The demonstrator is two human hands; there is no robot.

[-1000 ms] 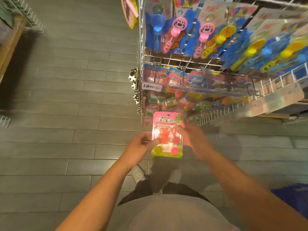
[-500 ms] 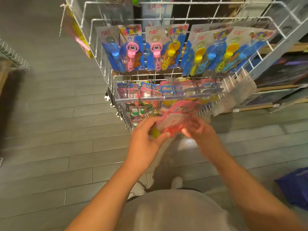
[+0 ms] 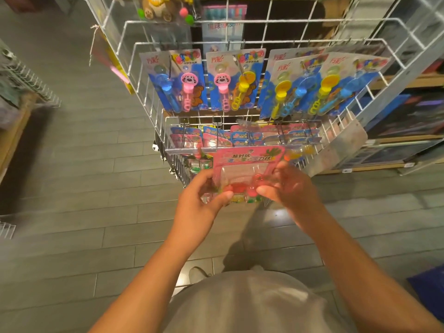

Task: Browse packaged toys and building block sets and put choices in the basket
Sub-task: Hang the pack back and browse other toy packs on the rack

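You hold the pink blister pack (image 3: 247,174) in front of the wire rack (image 3: 312,131), left hand (image 3: 204,200) and right hand (image 3: 288,188) each grasping 1 side edge with curled fingers. Tilt it flat toward you to read it. The basket isn't clearly visible; the pack's print is blurred.

grey wood-look plank floor (image 3: 79,169) all around, a wooden shelf (image 3: 14,131) with a wire rack on it off to the left, dark shelving (image 3: 408,121) on the right, plus a white sneaker (image 3: 198,275) poking out below
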